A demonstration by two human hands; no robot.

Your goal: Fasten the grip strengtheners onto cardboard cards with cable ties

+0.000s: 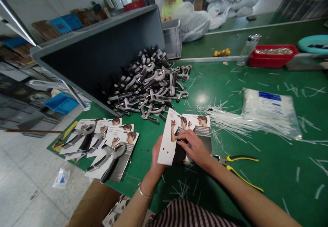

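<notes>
My left hand (156,155) grips a printed backing card (167,148) from behind, its fingers mostly hidden by the card. Two small holes show near the card's lower left. In front of the card, my right hand (193,148) has thumb and fingers pinched together at its surface; whatever lies between them is too small to make out. Another card (204,121) lies partly under my right hand. Beside my right forearm are pliers with yellow-black handles (242,158). White cable ties (230,121) are spread beyond them.
A tipped grey bin (99,25) spills a heap of hand grip strengtheners (153,87). Cards carrying hand grips (112,155) overlap at the table's left edge. A bag of ties (269,110), a red tray (273,56) and a clear bottle (247,51) stand right. A person (170,6) sits opposite.
</notes>
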